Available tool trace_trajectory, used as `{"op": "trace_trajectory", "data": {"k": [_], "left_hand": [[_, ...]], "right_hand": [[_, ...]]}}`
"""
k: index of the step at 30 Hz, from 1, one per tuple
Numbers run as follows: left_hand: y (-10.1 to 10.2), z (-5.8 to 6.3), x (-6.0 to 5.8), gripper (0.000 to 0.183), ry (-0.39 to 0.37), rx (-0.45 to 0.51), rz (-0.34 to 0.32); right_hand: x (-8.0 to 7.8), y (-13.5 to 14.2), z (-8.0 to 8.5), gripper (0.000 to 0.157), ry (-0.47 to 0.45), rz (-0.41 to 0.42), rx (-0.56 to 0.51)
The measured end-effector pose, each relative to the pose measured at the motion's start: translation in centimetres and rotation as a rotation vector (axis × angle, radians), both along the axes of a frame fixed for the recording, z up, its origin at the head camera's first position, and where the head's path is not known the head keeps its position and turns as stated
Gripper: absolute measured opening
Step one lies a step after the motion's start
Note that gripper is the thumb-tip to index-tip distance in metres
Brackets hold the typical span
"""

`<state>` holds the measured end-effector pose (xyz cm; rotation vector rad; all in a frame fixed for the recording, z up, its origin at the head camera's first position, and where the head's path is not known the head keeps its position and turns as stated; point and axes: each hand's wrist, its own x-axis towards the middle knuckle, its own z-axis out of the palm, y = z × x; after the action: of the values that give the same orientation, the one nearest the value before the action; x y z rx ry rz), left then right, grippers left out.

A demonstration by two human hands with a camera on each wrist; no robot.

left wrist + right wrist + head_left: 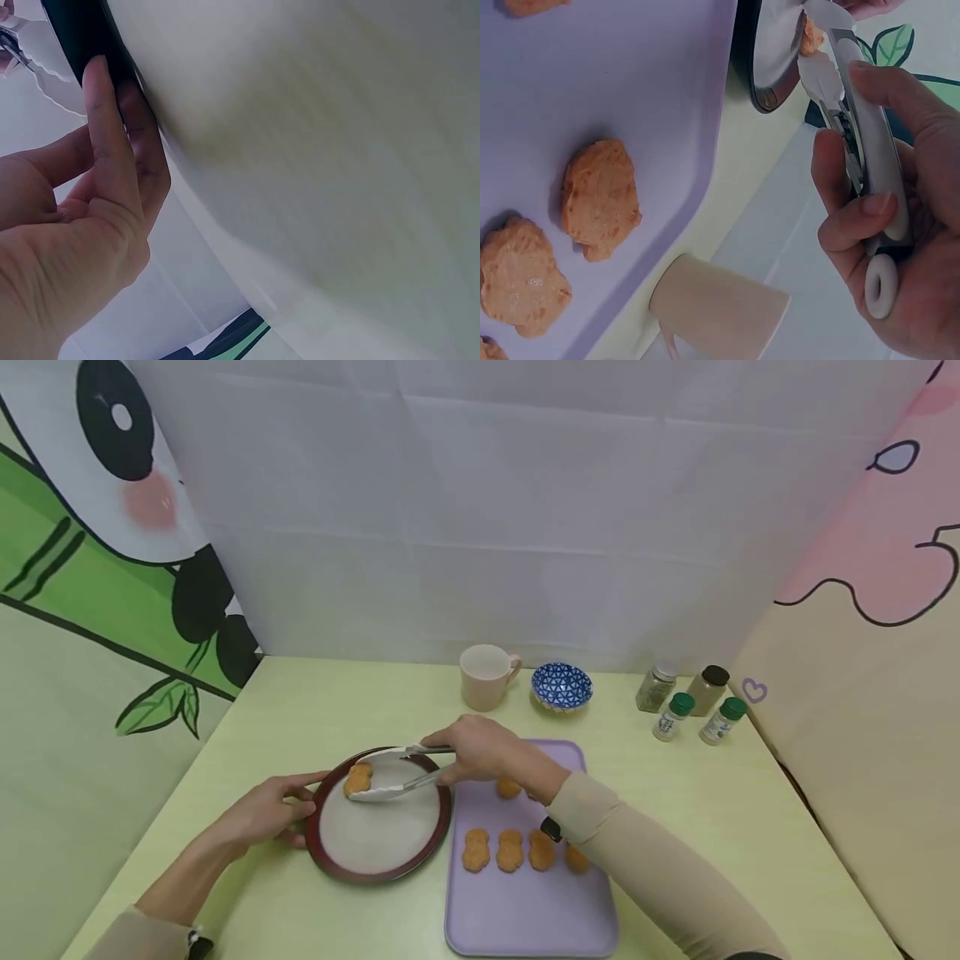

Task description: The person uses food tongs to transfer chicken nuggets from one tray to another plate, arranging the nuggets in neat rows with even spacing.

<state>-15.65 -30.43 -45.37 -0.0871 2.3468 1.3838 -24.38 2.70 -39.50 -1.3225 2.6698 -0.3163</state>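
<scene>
My right hand [480, 750] grips a pair of tongs [870, 142], metal with white handles and scalloped white tips, reaching left over the plate. Between the tips is a golden-brown breaded nugget [357, 779], over the upper left of the plate's white middle. The round plate [378, 847] has a dark red-brown rim. At its left edge is my left hand [264, 810], fingers spread along the rim. The left wrist view shows two nearly straight fingers [112, 142] against the rim's dark outer side. More nuggets [476, 850] lie on a purple tray [532, 914], partly hidden under my right forearm.
Behind the plate and tray stand a pale pink mug [483, 681] and a blue-and-white patterned bowl [562, 686]. Several seasoning jars [672, 717] are grouped at the back right of the pale yellow table [712, 827]. A light cloth wall [480, 527] rises along the back edge.
</scene>
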Motion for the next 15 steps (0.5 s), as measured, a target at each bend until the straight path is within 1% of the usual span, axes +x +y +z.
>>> {"op": "trace_trajectory", "data": {"k": [3,6,10,13,15], "left_hand": [[0.3,0.0,0.1,0.054,0.010,-0.005,-0.011],[0.4,0.0,0.0,0.053,0.010,-0.022,0.008],[0.5,0.0,-0.1,0.054,0.004,-0.040,0.016],[0.4,-0.1,-0.1,0.054,-0.001,-0.048,0.015],[0.3,-0.2,-0.1,0.055,-0.004,-0.049,0.022]], "right_hand": [[0.1,0.0,-0.3,0.061,0.004,-0.018,0.002],[0.0,0.1,-0.5,0.061,0.007,-0.027,-0.006],[-0.1,0.3,-0.7,0.063,-0.004,-0.038,-0.017],[0.0,1.2,-0.6,0.064,-0.021,-0.051,-0.039],[0.1,2.2,-0.2,0.064,-0.025,-0.062,-0.056]]}}
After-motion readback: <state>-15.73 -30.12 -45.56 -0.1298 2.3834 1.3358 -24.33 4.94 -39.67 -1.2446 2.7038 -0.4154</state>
